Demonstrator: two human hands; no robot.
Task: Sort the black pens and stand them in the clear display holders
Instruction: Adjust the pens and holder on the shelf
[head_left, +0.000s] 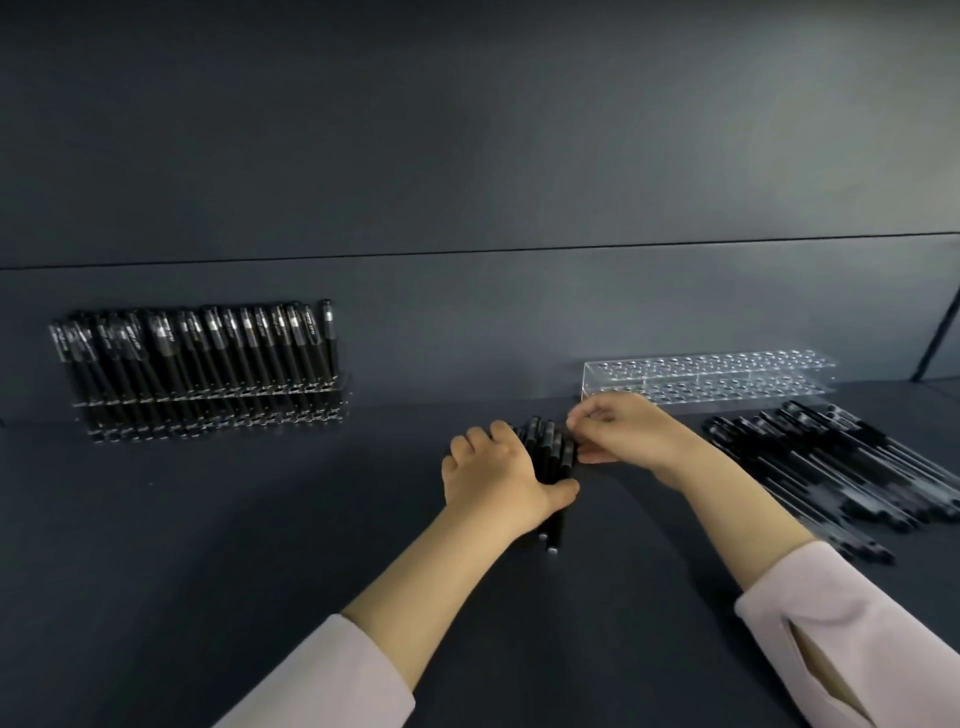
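My left hand (493, 478) grips a bundle of black pens (550, 452) at the middle of the dark table, fingers and thumb curled round it. Right beside it, my right hand (618, 431) pinches the top end of one pen in the bundle between thumb and fingers. A clear display holder (613, 376) with rows of holes stands behind my right hand with no pens in it. At the far left a second clear holder (208, 405) stands full of upright black pens. A loose pile of black pens (841, 467) lies on the table to the right.
The dark table (260, 519) runs up to a dark back wall (467, 156). My pale sleeves (852, 639) cover both forearms near the bottom edge.
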